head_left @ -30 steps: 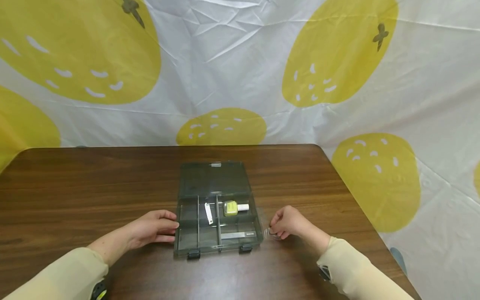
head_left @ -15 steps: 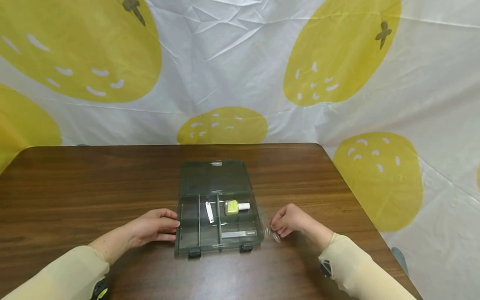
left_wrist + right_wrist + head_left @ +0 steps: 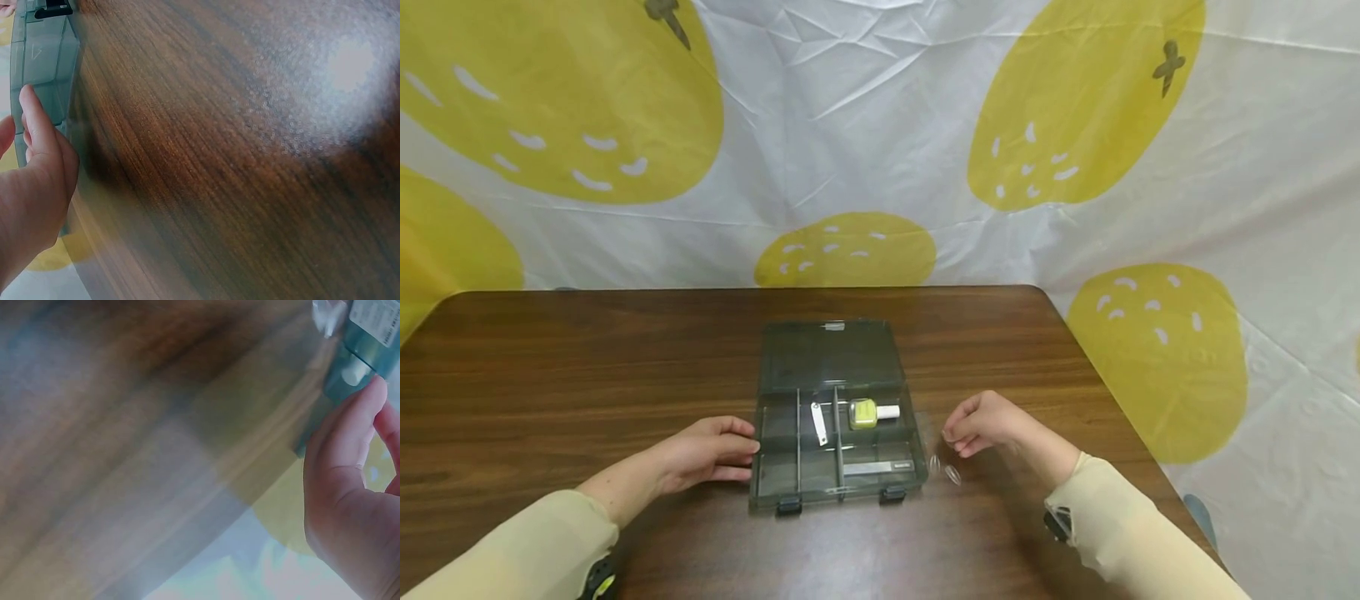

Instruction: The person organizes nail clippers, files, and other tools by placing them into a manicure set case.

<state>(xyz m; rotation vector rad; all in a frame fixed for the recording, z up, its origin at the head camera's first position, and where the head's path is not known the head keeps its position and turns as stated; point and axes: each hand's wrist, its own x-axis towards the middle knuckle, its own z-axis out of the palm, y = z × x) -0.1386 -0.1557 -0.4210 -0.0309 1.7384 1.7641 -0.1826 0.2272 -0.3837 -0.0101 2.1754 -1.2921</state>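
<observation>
A tinted see-through compartment box (image 3: 816, 475) lies on the table with its lid (image 3: 831, 358) swung back. Inside it are a nail clipper (image 3: 818, 425), a bottle of yellow nail polish (image 3: 863, 414) with a white cap, and a flat grey strip (image 3: 877, 468) like a nail file. My left hand (image 3: 711, 450) rests its extended fingers against the box's left side. Right of the box, two small clear curved pieces (image 3: 952, 475) lie on the wood. Above them is my right hand (image 3: 985, 425), thumb and index fingertips together; whether they pinch something clear cannot be seen.
The brown wooden table (image 3: 625, 367) ends at a hanging white cloth (image 3: 850, 125) printed with large yellow fruit. Two latches (image 3: 788, 506) stick out from the box's front edge. A white barcode label (image 3: 377, 319) shows in the right wrist view.
My right hand has moved up and slightly right, off the small clear pieces, which now show fully on the table. My left hand and the box have kept their places.
</observation>
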